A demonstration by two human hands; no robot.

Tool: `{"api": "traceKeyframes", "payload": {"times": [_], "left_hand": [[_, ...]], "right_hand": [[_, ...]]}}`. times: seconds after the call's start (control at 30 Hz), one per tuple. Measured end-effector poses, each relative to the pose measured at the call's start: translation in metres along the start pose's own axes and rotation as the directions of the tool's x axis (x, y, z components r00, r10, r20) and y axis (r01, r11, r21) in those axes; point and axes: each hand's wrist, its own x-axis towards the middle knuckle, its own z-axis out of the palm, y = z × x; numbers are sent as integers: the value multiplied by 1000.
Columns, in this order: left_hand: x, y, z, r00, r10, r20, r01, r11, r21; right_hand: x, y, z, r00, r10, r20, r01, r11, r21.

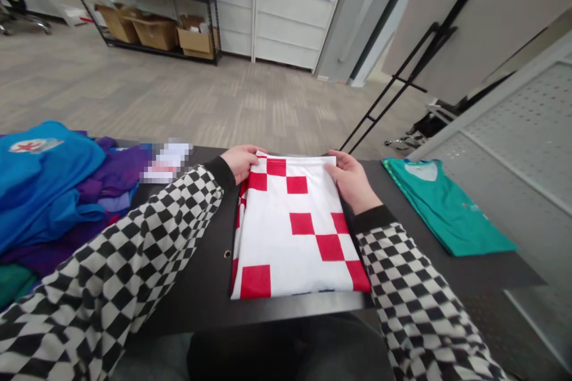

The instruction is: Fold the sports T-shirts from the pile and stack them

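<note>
**Holding the Top Edge of a Folded Checkered Garment Square**

The left hand (pixel 241 162) curls its fingers over the top edge of the folded red-and-white checkered garment (pixel 295 232), and the right hand (pixel 352 181) grasps the same edge near the opposite corner. Both grasps appear light: neither hand is clenched, and neither has released the cloth. The exact thumb placement cannot be told from this view.

The garment lies flat and roughly centred between the forearms, on a dark tabletop (pixel 201 277) with a small metal grommet (pixel 227 253) just left of the cloth. Its lower edge sits near the table's front edge. For good results, hold both ends of the edge with equal tension, keep the side edges parallel, and smooth any slack outward rather than dragging the layers.

Checkered sleeves (pixel 111 262) cover both forearms, with dark cuffs at the wrists. To the right lies a folded teal shirt (pixel 447 208). To the left is a heap of clothing, including a blue garment (pixel 40 190) and a purple garment (pixel 114 166), beside a blurred white patch (pixel 165 161). Beyond the table, carpet (pixel 179 107) leads to a metal shelf (pixel 214 24) holding cardboard boxes (pixel 154 33).
</note>
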Motion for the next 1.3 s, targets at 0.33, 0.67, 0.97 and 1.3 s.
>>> {"api": "traceKeyframes", "payload": {"times": [0.33, 0.67, 0.97, 1.3], "left_hand": [[-36, 5, 9, 733, 668, 130, -477, 368, 798], [-263, -97, -39, 685, 277, 674, -650, -187, 737], [-281, -109, -62, 654, 307, 692, -632, -282, 722], [-356, -61, -56, 678, 391, 623, -709, 121, 695]], "right_hand": [[-12, -21, -2, 897, -403, 183, 427, 678, -599], [-221, -59, -43, 762, -258, 594, 617, 567, -546], [-314, -35, -53, 788, -242, 566, 612, 414, -674], [-358, -112, -58, 840, -259, 477, 490, 741, -460]]}}
